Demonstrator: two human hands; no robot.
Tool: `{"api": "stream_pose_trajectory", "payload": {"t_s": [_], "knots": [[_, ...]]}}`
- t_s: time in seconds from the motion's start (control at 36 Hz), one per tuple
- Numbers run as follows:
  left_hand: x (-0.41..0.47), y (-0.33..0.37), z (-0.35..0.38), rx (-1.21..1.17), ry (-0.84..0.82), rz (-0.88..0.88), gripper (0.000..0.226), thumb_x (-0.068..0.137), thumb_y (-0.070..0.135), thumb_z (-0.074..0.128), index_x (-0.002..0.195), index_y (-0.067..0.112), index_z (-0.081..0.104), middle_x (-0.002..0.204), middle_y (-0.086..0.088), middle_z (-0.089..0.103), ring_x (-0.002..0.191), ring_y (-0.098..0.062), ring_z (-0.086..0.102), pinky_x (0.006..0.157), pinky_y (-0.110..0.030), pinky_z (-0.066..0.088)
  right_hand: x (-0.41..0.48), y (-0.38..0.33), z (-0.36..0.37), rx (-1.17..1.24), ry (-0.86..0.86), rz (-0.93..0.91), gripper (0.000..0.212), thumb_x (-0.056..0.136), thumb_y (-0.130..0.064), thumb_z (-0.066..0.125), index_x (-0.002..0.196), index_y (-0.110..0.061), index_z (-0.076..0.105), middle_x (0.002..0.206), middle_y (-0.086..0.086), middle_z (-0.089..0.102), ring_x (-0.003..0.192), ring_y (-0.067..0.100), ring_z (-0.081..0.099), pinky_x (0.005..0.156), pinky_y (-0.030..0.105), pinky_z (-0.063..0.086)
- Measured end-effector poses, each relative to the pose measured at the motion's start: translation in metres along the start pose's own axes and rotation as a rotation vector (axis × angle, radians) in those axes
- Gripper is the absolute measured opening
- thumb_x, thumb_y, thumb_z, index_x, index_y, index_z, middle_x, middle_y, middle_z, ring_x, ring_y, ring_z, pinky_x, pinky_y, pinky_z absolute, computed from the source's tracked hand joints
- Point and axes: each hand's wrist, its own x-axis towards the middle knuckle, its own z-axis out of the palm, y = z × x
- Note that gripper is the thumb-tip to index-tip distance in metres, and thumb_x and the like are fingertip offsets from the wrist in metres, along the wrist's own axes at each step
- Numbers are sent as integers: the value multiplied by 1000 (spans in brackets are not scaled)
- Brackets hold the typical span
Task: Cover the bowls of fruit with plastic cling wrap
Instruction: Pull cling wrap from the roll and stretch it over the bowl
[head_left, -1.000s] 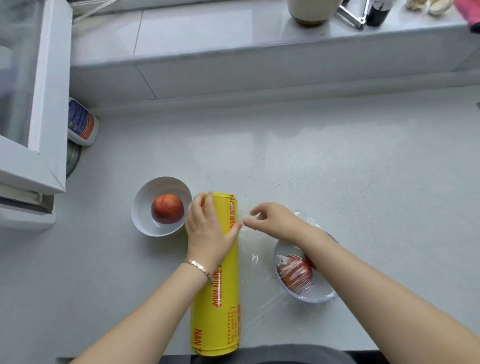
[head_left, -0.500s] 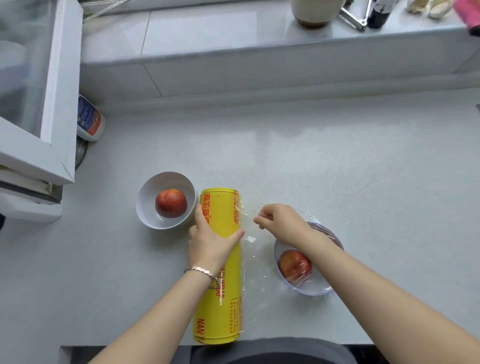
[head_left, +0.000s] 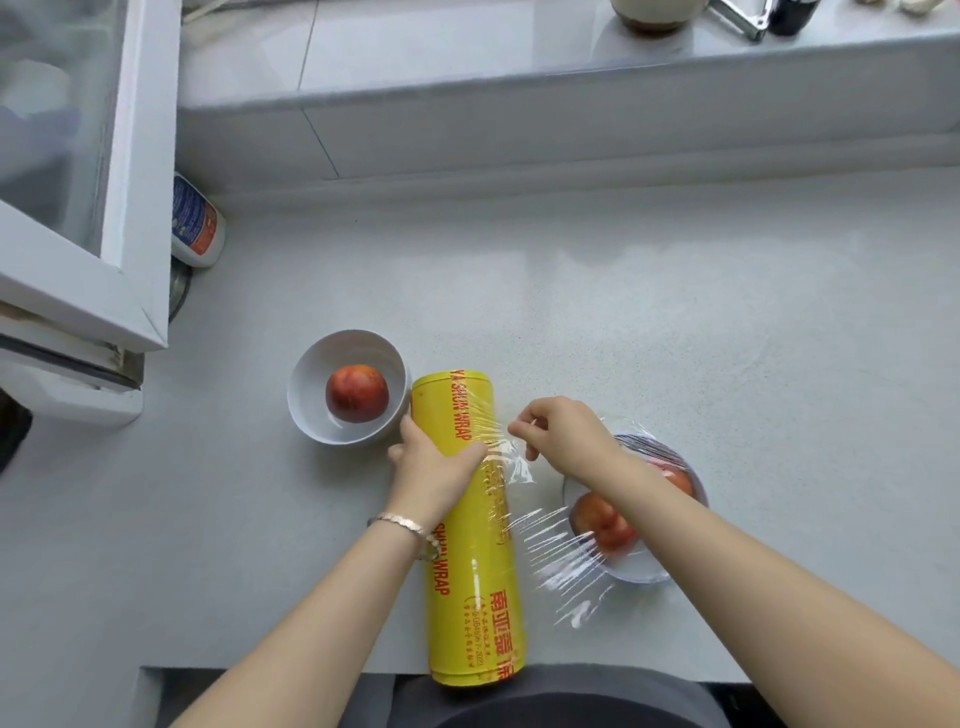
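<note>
1. Head view: the left hand (head_left: 431, 467) grips the yellow cling wrap roll (head_left: 470, 545), which lies on the counter (head_left: 675, 312), seemingly to pin it against the pull.
2. The right hand (head_left: 561, 434) pinches the film (head_left: 561, 561) just right of the roll, likely to tear it free.
3. The film stretches from the roll over the near-right bowl (head_left: 639, 574).
4. The far-left bowl (head_left: 311, 415), just beside the roll's far end, sits uncovered.

We see a yellow roll (head_left: 470, 525) with red lettering, white bowls (head_left: 311, 410), red-orange fruit (head_left: 357, 393), pale grey counter (head_left: 675, 322).
</note>
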Motion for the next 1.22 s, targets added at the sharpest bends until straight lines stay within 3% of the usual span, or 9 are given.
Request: {"api": "stream_pose_trajectory", "payload": {"t_s": [0.17, 0.44, 0.53, 0.67, 0.81, 0.94, 1.03, 1.08, 1.22], "knots": [[2, 14, 13, 86, 143, 51, 118, 65, 59, 72, 147, 11, 1, 147, -19, 24, 133, -36, 32, 106, -45, 32, -2, 2, -4, 6, -18, -46, 31, 86, -35, 60, 60, -18, 56, 54, -11, 53, 49, 2, 43, 47, 13, 32], [11, 7, 11, -6, 202, 67, 105, 64, 48, 79, 143, 15, 18, 142, -13, 37, 126, -30, 42, 101, -39, 37, 10, -4, 11, 17, -7, -8, 28, 84, -27, 57, 59, -14, 54, 92, 12, 71, 88, 26, 63, 79, 35, 50], [14, 3, 8, -36, 206, 75, 101, 64, 46, 80, 141, 15, 23, 139, -11, 41, 124, -27, 45, 98, -34, 38, 14, -8, 17, 44, 2, -37, 38, 81, -20, 58, 50, -14, 38, 59, 7, 55, 70, 26, 53, 62, 32, 38], [16, 0, 7, -60, 197, 88, 99, 64, 45, 80, 140, 15, 24, 137, -9, 43, 121, -25, 47, 94, -31, 38, 19, -7, 17, 58, 27, -61, 47, 78, -13, 58, 46, -17, 24, 50, 1, 28, 66, 25, 49, 58, 30, 23], [19, -7, 4, -93, 177, 86, 99, 61, 48, 81, 139, 17, 27, 132, -7, 49, 115, -24, 52, 97, -37, 43, 26, -5, 24, 3, 88, -71, 43, 73, -4, 53, 45, -18, 23, 54, 17, 44, 69, 33, 58, 57, 30, 30], [22, -11, 0, -130, 157, 85, 95, 63, 46, 80, 138, 18, 29, 127, -5, 53, 110, -22, 55, 94, -37, 46, 30, -11, 17, -49, -3, 10, 33, 76, -12, 57, 48, -17, 40, 66, 12, 58, 70, 27, 54, 56, 28, 36], [23, -12, 0, -134, 160, 97, 93, 65, 46, 79, 138, 18, 28, 128, -5, 53, 110, -22, 55, 92, -34, 44, 21, -7, 2, -80, -38, 16, 5, 78, -18, 58, 83, -17, 59, 87, 2, 61, 84, 21, 58, 74, 30, 45], [23, -12, 0, -134, 162, 106, 92, 66, 45, 78, 138, 17, 28, 127, -5, 53, 109, -22, 55, 88, -31, 43, 16, -6, -5, -68, -84, -16, 26, 80, -9, 52, 100, -20, 64, 99, 2, 65, 90, 19, 59, 84, 31, 47], [24, -13, 0, -144, 157, 115, 92, 66, 45, 78, 138, 17, 27, 128, -6, 53, 108, -22, 55, 90, -33, 44, 3, -13, -5, -86, -160, -104, 37, 80, -1, 43, 91, -19, 73, 102, 6, 71, 99, 20, 62, 91, 33, 47]]}}
